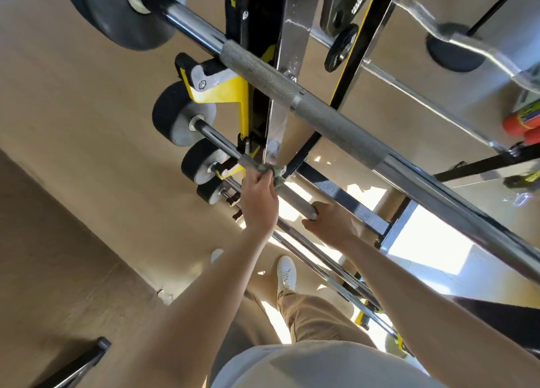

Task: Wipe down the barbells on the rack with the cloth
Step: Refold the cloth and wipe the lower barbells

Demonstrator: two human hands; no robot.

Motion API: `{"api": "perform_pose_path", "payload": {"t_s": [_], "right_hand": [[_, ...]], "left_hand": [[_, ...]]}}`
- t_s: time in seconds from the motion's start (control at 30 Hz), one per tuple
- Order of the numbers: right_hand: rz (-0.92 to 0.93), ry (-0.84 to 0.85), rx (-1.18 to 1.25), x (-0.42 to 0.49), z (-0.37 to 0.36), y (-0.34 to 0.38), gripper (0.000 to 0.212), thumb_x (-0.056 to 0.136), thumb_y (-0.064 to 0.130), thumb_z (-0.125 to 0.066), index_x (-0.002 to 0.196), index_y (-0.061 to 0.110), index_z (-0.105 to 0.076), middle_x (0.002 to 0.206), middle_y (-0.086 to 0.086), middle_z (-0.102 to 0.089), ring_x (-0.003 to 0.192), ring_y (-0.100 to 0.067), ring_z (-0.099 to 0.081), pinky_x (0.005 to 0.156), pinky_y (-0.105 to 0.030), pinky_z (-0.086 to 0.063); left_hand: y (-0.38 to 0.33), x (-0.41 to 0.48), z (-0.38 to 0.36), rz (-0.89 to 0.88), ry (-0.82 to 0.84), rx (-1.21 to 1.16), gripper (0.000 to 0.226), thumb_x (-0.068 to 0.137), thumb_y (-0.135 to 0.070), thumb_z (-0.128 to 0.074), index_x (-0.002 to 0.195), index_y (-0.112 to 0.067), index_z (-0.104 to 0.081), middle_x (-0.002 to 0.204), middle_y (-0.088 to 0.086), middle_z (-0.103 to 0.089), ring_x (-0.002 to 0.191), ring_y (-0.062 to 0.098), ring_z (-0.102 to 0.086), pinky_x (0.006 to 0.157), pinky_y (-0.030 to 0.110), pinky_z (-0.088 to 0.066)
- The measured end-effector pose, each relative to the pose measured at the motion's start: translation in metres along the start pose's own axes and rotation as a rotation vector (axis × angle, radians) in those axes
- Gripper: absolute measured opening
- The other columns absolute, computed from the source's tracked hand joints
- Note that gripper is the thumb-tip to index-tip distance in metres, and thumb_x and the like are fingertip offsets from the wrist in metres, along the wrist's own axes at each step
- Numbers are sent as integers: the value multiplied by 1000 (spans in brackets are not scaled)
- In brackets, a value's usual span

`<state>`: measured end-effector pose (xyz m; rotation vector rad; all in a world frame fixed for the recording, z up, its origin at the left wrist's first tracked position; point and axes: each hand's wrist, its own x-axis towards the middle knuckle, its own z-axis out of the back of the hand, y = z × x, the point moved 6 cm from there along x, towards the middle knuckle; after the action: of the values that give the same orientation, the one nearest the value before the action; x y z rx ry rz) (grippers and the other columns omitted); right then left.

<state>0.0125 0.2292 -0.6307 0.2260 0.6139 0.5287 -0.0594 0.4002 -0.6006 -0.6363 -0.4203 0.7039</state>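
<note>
Left hand [258, 196] at frame centre, fingers curled around a grey cloth [274, 173] bunched on a lower barbell [295, 196] of the rack [257, 75]. Right hand [330, 219] just to its right, fingers wrapped under the same chrome bar. Cloth small, crumpled, mostly hidden by the fingers. Top barbell [292, 92] runs diagonally from upper left to lower right, knurled grey middle, shiny ends, black plate [117, 10] at upper left. Smaller black-ended bars stacked below on yellow hooks.
</note>
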Motion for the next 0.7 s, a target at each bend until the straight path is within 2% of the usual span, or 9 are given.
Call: {"api": "perform_pose_path", "payload": {"t_s": [0.1, 0.17, 0.27, 0.33, 0.4, 0.5, 0.6, 0.63, 0.7], "right_hand": [[-11, 2, 20, -2, -4, -4, 18, 91, 34, -63, 79, 31, -51, 68, 10, -61, 63, -11, -63, 67, -35, -60], [-27, 0, 63, -8, -8, -12, 18, 94, 38, -63, 81, 27, -55, 68, 9, -64, 62, -11, -65, 66, -36, -62], [-57, -36, 187, -21, -9, -23, 20, 88, 42, -71, 83, 28, -59, 73, 9, -66, 69, -11, -67, 67, -36, -61], [0, -156, 227, -33, -7, -22, 32, 78, 38, -81, 103, 29, -62, 92, 7, -70, 89, -16, -67, 78, -39, -59], [81, -308, 268, -46, -9, -14, 60, 72, 31, -87, 125, 28, -59, 113, 0, -69, 107, -25, -61, 92, -49, -52], [58, -495, 247, -73, -15, 3, 55, 72, 31, -86, 124, 30, -66, 137, 1, -54, 128, -26, -42, 108, -49, -36], [58, -609, 316, -101, -31, 23, 48, 72, 18, -87, 116, 23, -68, 126, 8, -60, 119, -8, -47, 99, -48, -46], [33, -560, 444, -107, -41, 28, 53, 73, 14, -86, 121, 21, -65, 119, 11, -63, 110, -2, -52, 94, -45, -52], [-85, -406, 715, -117, -66, 33, 66, 79, 10, -82, 137, 18, -52, 114, 7, -68, 100, -6, -64, 89, -37, -57]], "left_hand": [[-26, -45, -15, -97, 90, -97, 39, 105, -32, -43, 107, -6, -72, 104, 5, -60, 89, 10, -55, 81, 25, -54], [-41, -69, -24, -111, 216, -148, 27, 103, -25, -53, 109, -7, -72, 103, 6, -61, 84, 8, -54, 78, 22, -53], [-48, -84, -27, -123, 352, -157, 15, 96, -15, -64, 106, -10, -74, 103, 2, -61, 81, 3, -50, 75, 8, -44], [-37, -85, -24, -114, 406, -117, 13, 94, -15, -65, 102, -12, -75, 102, -2, -61, 79, 2, -51, 68, 3, -37], [-16, -85, -23, -14, 487, -58, 13, 96, -21, -63, 99, -16, -74, 96, -5, -62, 76, 4, -54, 63, 9, -36], [17, -87, -16, 171, 585, -140, 16, 96, -31, -63, 92, -21, -75, 77, -14, -68, 66, 0, -60, 60, 19, -41], [26, -92, -5, 274, 707, -378, 20, 95, -21, -61, 81, -13, -72, 62, -3, -65, 55, 3, -55, 56, 27, -42], [25, -96, -1, 305, 740, -471, 21, 95, -20, -60, 78, -14, -71, 63, 5, -64, 57, 10, -54, 58, 34, -43], [21, -106, 7, 391, 812, -645, 24, 98, -16, -58, 77, -19, -71, 64, 5, -62, 61, 16, -51, 56, 30, -41]]}}
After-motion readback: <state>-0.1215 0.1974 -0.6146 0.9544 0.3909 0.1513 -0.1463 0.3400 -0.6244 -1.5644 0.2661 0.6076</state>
